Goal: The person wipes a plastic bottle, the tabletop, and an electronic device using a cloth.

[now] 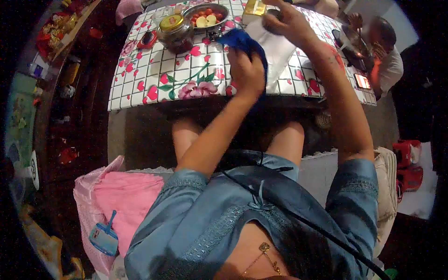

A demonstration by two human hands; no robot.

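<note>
Clearly, the left hand (247, 72) grasps a blue cloth (240, 39), its fingers folded into the bunched fabric just above the near edge of the tabletop (126, 93). Part of the cloth rises beyond the fingers, and part hangs down beside the wrist. Up and to the right, the right hand (294, 28) is raised with bent fingers next to a dark shape (274, 22); whether it grips that shape I cannot tell. Between the two hands lies a white sheet (277, 53), partly behind the left hand and the blue cloth.

Beyond the left hand, a metal bowl (225, 12) contains red fruit (210, 11) and pale cut pieces (206, 21). A glass jar (176, 39) with a yellow lid (171, 21) stands just beside the bowl, and a small red-and-black item (147, 40) lies near the jar. Near the right hand sits a gold box (254, 10). At the far right, another person (393, 65) is beside the tabletop, near a lit screen (362, 81).
</note>
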